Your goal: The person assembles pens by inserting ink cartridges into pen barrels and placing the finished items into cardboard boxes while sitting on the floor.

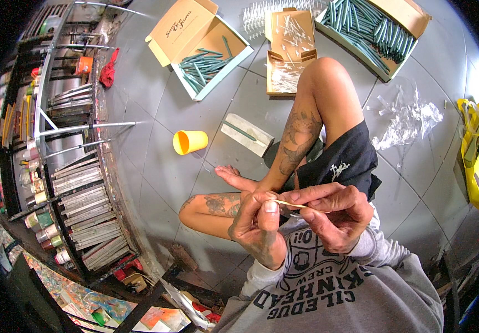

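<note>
In front of my chest both hands come together on a thin, pale yellowish strip [289, 205]. My left hand [259, 227] is closed, pinching its left end between thumb and forefinger. With thumb and fingers, my right hand [336, 216] grips the strip farther right, and a thin tip pokes out past the thumb. Whether the strip is wood or plastic I cannot tell. Beyond my crossed shin, a pale flat block [245, 140] lies on the floor with a slim dark green stick [240, 129] along its top.
A yellow cup [190, 142] lies on its side. Farther off stand an open box [209, 86] of dark green sticks, a brown box [275, 86] of small white pieces, and a fuller box [400, 66] of green sticks. Clear plastic [411, 119] and a yellow bag [478, 161] are right; racks [45, 133] left.
</note>
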Action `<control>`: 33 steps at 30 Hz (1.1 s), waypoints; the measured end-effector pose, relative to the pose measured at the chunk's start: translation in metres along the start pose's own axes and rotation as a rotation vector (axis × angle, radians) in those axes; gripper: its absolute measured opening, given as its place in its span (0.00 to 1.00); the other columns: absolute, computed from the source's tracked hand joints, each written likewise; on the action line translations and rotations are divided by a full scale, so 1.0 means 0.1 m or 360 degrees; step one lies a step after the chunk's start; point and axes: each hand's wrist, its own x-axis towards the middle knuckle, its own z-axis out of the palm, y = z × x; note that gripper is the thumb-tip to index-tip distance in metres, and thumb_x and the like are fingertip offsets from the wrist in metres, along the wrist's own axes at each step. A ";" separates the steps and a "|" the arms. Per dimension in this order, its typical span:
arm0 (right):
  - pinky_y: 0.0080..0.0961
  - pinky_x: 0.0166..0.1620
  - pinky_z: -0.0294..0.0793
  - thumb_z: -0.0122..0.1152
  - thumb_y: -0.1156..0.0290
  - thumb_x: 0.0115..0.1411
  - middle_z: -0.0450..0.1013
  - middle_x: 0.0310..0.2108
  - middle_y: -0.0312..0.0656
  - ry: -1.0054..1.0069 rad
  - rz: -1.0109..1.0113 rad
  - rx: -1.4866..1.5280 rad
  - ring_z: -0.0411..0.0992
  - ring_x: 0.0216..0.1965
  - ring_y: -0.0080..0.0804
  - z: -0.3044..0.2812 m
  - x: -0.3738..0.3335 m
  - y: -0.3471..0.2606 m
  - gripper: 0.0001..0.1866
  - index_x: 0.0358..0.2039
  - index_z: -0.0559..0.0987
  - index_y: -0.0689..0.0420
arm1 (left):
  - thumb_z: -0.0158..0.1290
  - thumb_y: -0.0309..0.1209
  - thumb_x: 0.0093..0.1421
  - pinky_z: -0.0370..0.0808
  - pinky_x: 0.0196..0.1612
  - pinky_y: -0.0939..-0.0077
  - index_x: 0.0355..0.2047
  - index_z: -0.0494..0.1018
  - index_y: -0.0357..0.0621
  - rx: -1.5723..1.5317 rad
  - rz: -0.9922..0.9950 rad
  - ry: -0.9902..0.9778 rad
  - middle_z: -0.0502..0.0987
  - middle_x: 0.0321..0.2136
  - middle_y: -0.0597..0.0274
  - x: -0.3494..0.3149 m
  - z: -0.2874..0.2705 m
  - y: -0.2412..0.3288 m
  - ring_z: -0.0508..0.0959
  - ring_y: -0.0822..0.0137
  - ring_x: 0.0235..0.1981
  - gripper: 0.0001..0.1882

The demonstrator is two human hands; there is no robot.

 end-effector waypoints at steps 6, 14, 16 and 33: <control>0.38 0.44 0.85 0.60 0.84 0.63 0.78 0.37 0.67 -0.0139 -0.0014 -0.0114 0.82 0.40 0.50 -0.03 0.02 -0.04 0.07 0.36 0.69 0.68 | 0.53 0.39 0.61 0.65 0.29 0.79 0.27 0.71 0.38 0.0001 -0.0015 -0.0035 0.68 0.24 0.66 0.00 -0.03 -0.01 0.69 0.72 0.27 0.15; 0.39 0.43 0.85 0.61 0.81 0.64 0.78 0.38 0.66 -0.0079 0.0009 -0.0073 0.82 0.40 0.49 -0.02 0.01 -0.02 0.08 0.35 0.69 0.68 | 0.56 0.37 0.59 0.64 0.31 0.80 0.27 0.73 0.36 -0.0017 0.0080 0.0009 0.70 0.24 0.65 0.00 -0.02 -0.06 0.68 0.75 0.27 0.15; 0.39 0.43 0.86 0.62 0.81 0.64 0.78 0.37 0.66 -0.0068 0.0025 -0.0046 0.82 0.40 0.49 -0.01 0.01 -0.01 0.09 0.34 0.69 0.68 | 0.54 0.39 0.60 0.63 0.31 0.78 0.25 0.70 0.38 0.0044 0.0077 0.0029 0.68 0.22 0.67 0.00 0.01 -0.02 0.67 0.74 0.27 0.16; 0.39 0.44 0.83 0.63 0.84 0.61 0.79 0.38 0.65 0.0067 0.0177 0.0197 0.82 0.41 0.48 0.04 -0.03 -0.02 0.07 0.36 0.72 0.67 | 0.60 0.33 0.59 0.68 0.32 0.82 0.30 0.77 0.31 -0.0172 0.0061 0.0022 0.76 0.28 0.62 -0.04 -0.07 -0.10 0.72 0.75 0.28 0.14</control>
